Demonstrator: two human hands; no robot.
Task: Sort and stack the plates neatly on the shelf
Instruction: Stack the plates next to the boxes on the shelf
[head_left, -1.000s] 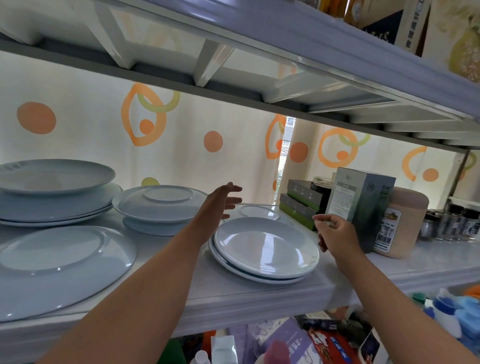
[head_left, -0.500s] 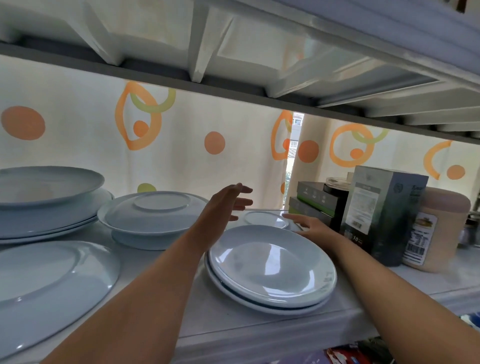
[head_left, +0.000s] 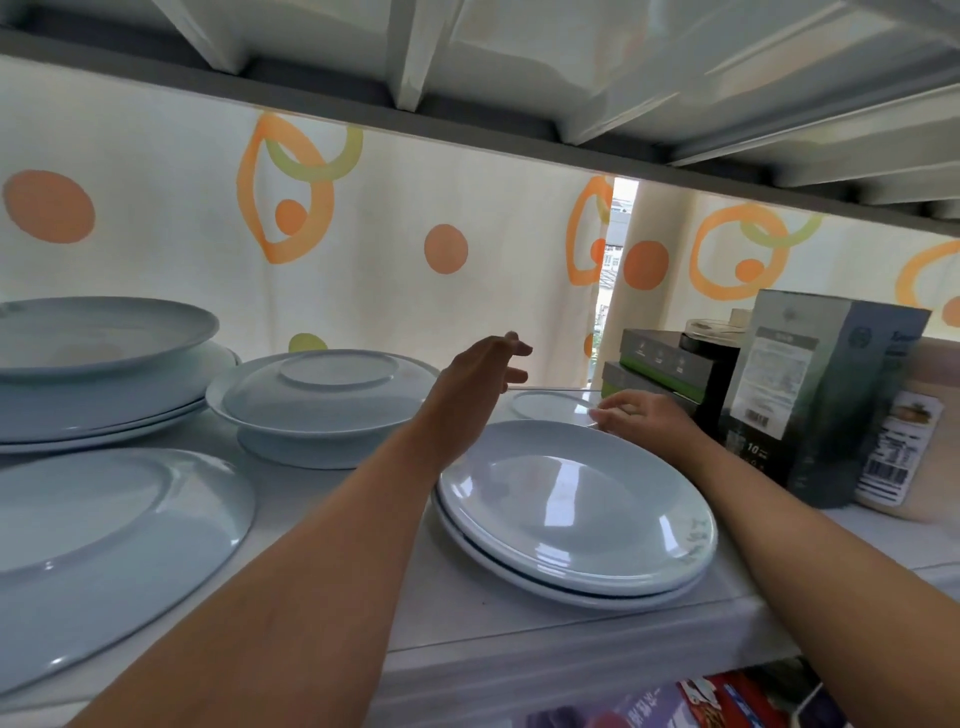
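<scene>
Reaching onto a white shelf (head_left: 519, 618), a person's two bare arms stretch forward from the bottom of the view.

The left hand (head_left: 478, 374) hovers above the shelf near its middle. It is open, with relaxed, slightly spread fingers, and it holds nothing. It hangs between an upturned dish (head_left: 332, 384) on its left and a small plate (head_left: 545, 402) at the back.

The right hand (head_left: 644, 421) lies low at the far rim of a pair of plates (head_left: 571, 509). Its fingertips (head_left: 600, 415) point left, just beside the small plate. I cannot tell whether this hand grips a rim or only touches it.

The pair of plates is pale blue-white, stacked one on the other, and sits near the front edge of the shelf between the two forearms. The upturned dish rests upside down on a deep dish (head_left: 311, 431). A pile of large plates (head_left: 93, 364) stands at the back left, and a single large plate (head_left: 104, 530) lies at the front left.

Dark boxes (head_left: 660, 364) are stacked to the right of the right hand. Next to them stands a tall box (head_left: 810, 395), then a labelled jar (head_left: 909, 441) at the frame's edge. A cream curtain (head_left: 415, 182) printed with orange dots and loops hangs behind everything. The ribbed underside of an upper shelf (head_left: 519, 62) fills the top.
</scene>
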